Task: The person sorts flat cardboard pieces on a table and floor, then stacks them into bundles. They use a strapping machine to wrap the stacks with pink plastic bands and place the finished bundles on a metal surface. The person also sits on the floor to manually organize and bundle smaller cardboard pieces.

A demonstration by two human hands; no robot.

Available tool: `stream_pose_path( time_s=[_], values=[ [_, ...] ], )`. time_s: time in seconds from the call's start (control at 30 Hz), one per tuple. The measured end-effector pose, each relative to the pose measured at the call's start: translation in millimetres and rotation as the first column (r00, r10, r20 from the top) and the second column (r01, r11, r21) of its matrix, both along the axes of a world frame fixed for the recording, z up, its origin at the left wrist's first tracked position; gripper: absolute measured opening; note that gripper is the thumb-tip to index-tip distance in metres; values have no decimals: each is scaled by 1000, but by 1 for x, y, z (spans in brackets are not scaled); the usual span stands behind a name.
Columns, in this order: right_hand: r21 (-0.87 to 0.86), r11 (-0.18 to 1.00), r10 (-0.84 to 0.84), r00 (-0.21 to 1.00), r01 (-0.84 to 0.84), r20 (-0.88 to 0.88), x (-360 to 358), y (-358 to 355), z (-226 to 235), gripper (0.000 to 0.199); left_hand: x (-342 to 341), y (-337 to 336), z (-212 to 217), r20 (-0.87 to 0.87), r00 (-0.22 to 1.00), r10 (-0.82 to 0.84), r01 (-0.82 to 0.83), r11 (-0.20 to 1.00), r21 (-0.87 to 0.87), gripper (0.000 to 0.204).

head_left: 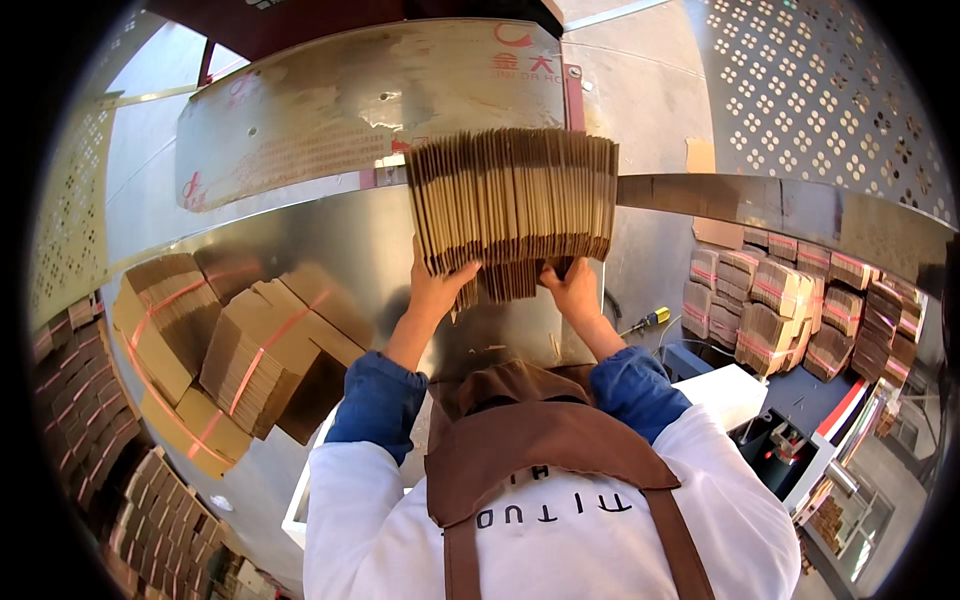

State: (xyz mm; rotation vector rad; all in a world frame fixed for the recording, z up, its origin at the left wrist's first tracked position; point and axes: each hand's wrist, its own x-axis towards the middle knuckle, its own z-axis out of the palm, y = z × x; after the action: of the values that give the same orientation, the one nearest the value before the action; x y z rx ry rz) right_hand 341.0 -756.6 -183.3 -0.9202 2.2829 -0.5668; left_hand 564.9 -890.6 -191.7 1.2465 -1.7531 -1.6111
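The person's left arm (378, 405) and right arm (640, 392) reach forward, wrists (408, 336) bare; the left hand (435, 293) and right hand (573, 291) grip from opposite sides, thumbs (465, 274) pointing inward.

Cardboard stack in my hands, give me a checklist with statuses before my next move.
1. Left hand on the cardboard stack: ok, at its near left corner.
2. Right hand on it: ok, toward its near right corner.
3. Grip beneath the stack: cannot tell, hidden.
4. Strap around the stack: not ok, none shows; the cardboard bundles at left have pink straps.
5. Scraps off the steel table: not ok, small bits lie near the brown apron.
6. Yellow-handled screwdriver apart from the right hand: ok, off to the right.
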Motion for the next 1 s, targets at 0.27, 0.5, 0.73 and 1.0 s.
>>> stream_pose_path(
  time_s=[0.27, 0.5, 0.73, 1.0],
  values=[
    [-114, 993, 3, 999, 2, 41, -12, -49, 19, 50, -20, -46, -15, 143, 990, 18, 14, 976, -216, 56],
    [-223, 975, 5, 1000, -6, -7, -16, -53, 6, 51, -31, -50, -10, 168, 984, 66, 3, 926, -378, 54],
    [-172, 983, 70, 998, -69, 2, -24, -52, 9, 54, -35, -47, -3, 126, 982, 138, -76, 911, -405, 63],
    [-280, 957, 63, 997, -70, -32, -23, -48, -1, 39, -33, -48, 12, 15, 991, 133, -127, 973, -194, 81]
  ],
)
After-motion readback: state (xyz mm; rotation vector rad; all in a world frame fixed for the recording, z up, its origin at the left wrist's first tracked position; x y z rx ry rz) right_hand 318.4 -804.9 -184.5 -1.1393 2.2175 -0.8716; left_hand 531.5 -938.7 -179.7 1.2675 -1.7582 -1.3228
